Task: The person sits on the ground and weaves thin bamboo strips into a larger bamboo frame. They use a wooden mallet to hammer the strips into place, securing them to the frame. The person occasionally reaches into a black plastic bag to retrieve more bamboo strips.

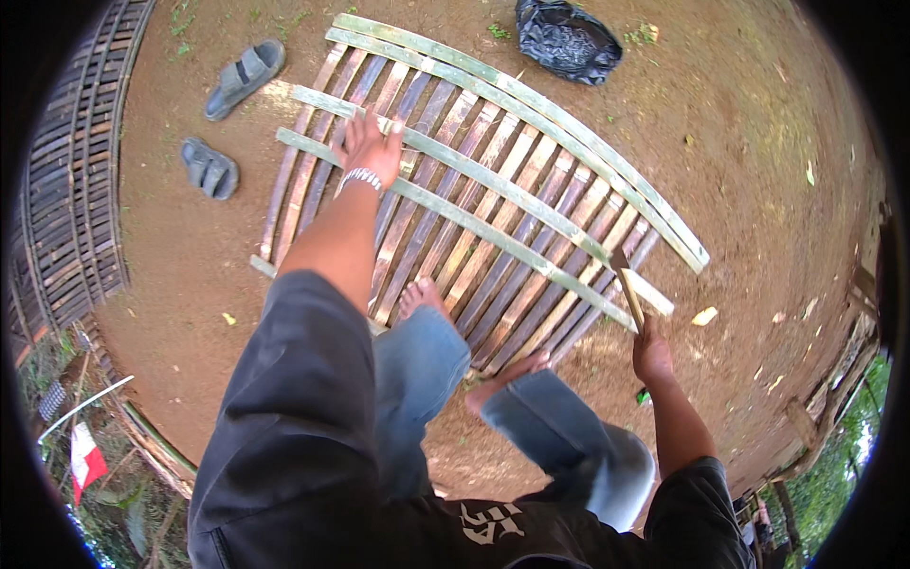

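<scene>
A panel of bamboo slats (474, 204) lies on the ground ahead of me, with paler green bamboo strips running across it. My left hand (373, 150) rests on its left part, fingers spread over one of the middle cross strips (493, 183). In my right hand (652, 351) is a tool with a pale wooden handle (632, 302) and a dark head; my fingers are wrapped round the handle's lower end. The tool's head meets the right end of that cross strip; its exact kind is hard to make out. My bare feet (422, 298) are at the panel's near edge.
Two grey sandals (245, 78) lie on the dirt to the left. A black plastic bag (569, 43) sits beyond the panel. Along the far left stands another dark slatted bamboo structure (71, 161). A red and white flag (85, 460) hangs at lower left.
</scene>
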`<state>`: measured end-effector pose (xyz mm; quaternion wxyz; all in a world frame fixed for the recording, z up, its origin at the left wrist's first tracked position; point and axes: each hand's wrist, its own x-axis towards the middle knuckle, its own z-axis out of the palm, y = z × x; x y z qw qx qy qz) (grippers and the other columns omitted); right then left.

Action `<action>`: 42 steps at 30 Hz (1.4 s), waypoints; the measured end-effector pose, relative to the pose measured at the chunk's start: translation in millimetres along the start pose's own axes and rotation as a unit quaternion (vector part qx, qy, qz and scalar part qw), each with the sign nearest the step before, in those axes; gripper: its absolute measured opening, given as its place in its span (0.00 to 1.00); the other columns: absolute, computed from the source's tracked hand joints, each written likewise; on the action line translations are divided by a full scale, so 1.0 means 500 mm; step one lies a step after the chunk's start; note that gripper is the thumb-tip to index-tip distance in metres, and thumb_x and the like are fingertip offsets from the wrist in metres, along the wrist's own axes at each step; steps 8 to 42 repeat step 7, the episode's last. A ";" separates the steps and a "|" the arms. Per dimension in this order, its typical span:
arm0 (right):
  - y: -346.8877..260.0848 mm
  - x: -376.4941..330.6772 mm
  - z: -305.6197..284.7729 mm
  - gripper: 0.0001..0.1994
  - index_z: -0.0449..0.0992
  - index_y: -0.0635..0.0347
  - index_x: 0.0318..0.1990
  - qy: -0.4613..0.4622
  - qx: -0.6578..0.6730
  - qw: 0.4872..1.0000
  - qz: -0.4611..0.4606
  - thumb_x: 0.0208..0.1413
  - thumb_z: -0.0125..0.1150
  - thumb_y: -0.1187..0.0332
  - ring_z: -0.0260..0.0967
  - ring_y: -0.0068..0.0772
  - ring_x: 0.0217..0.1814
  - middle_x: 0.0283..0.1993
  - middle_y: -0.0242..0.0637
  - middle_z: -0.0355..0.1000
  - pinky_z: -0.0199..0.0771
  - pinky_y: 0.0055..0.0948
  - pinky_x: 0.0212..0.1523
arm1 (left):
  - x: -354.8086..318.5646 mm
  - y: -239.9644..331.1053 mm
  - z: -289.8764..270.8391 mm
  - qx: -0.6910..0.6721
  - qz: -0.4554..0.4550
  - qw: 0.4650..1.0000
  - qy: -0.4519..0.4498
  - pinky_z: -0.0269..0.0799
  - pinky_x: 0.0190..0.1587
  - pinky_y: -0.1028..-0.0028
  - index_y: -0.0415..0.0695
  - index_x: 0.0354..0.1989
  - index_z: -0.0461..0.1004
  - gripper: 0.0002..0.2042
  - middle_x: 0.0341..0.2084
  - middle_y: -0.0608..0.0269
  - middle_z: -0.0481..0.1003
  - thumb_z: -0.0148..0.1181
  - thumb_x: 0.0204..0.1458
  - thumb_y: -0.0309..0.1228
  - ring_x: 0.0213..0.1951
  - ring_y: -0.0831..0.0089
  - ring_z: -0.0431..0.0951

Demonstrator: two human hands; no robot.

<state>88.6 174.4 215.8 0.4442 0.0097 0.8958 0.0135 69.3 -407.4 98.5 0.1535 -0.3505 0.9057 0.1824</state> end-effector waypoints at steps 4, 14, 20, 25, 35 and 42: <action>0.271 -0.218 0.157 0.19 0.66 0.59 0.60 -0.038 0.022 0.987 0.154 0.62 0.55 0.71 0.79 0.60 0.48 0.42 0.59 0.79 0.79 0.53 0.49 | -0.276 -0.117 -0.185 -0.046 -0.074 0.953 -0.290 0.47 0.77 0.61 0.32 0.76 0.49 0.40 0.75 0.37 0.51 0.36 0.69 0.58 0.75 0.45 0.53; 0.283 -0.465 0.115 0.14 0.66 0.57 0.53 -0.155 0.275 0.886 0.340 0.60 0.56 0.76 0.77 0.44 0.30 0.31 0.48 0.75 0.78 0.47 0.28 | -0.607 -0.406 -0.248 0.122 -0.040 0.900 -0.416 0.57 0.73 0.54 0.41 0.77 0.51 0.32 0.74 0.32 0.50 0.34 0.71 0.50 0.71 0.40 0.62; 0.283 -0.465 0.115 0.14 0.66 0.57 0.53 -0.155 0.275 0.886 0.340 0.60 0.56 0.76 0.77 0.44 0.30 0.31 0.48 0.75 0.78 0.47 0.28 | -0.607 -0.406 -0.248 0.122 -0.040 0.900 -0.416 0.57 0.73 0.54 0.41 0.77 0.51 0.32 0.74 0.32 0.50 0.34 0.71 0.50 0.71 0.40 0.62; 0.283 -0.465 0.115 0.14 0.66 0.57 0.53 -0.155 0.275 0.886 0.340 0.60 0.56 0.76 0.77 0.44 0.30 0.31 0.48 0.75 0.78 0.47 0.28 | -0.607 -0.406 -0.248 0.122 -0.040 0.900 -0.416 0.57 0.73 0.54 0.41 0.77 0.51 0.32 0.74 0.32 0.50 0.34 0.71 0.50 0.71 0.40 0.62; 0.283 -0.465 0.115 0.14 0.66 0.57 0.53 -0.155 0.275 0.886 0.340 0.60 0.56 0.76 0.77 0.44 0.30 0.31 0.48 0.75 0.78 0.47 0.28 | -0.607 -0.406 -0.248 0.122 -0.040 0.900 -0.416 0.57 0.73 0.54 0.41 0.77 0.51 0.32 0.74 0.32 0.50 0.34 0.71 0.50 0.71 0.40 0.62; 0.283 -0.465 0.115 0.14 0.66 0.57 0.53 -0.155 0.275 0.886 0.340 0.60 0.56 0.76 0.77 0.44 0.30 0.31 0.48 0.75 0.78 0.47 0.28 | -0.607 -0.406 -0.248 0.122 -0.040 0.900 -0.416 0.57 0.73 0.54 0.41 0.77 0.51 0.32 0.74 0.32 0.50 0.34 0.71 0.50 0.71 0.40 0.62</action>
